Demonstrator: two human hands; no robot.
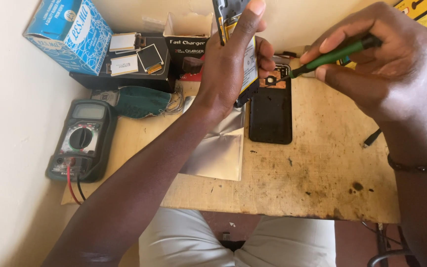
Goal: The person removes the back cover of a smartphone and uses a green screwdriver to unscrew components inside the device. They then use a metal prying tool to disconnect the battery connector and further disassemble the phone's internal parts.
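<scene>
Two hands are at work above a worn wooden bench [292, 183]. The left hand [231, 69] is closed round an opened phone [247, 59], thumb and fingers clamping its edges and holding it upright, tilted, well above the bench near the top of the view. The right hand [381, 64] pinches a green-handled screwdriver [334, 54] between thumb and fingertips; its tip meets the phone's lower edge, by a small round part on a copper-coloured patch. Judged from this, disassembly is partly done: the rear cover [271, 113] is already off and lies flat on the bench just below the hands, dark and empty inside. The phone itself shows a pale battery label and exposed internals; its upper end runs out of frame. Whether the screw under the tip is loose or tight cannot be told. What remains appears to be work on the internals at the driver tip. A sheet of silver foil [221, 148] lies beside the cover, partly under the left forearm. A multimeter [81, 141] with red and black leads sits at the bench's left edge. A blue box [70, 32], small screens [129, 54] on a black tray, and a charger box [189, 47] stand at the back.
</scene>
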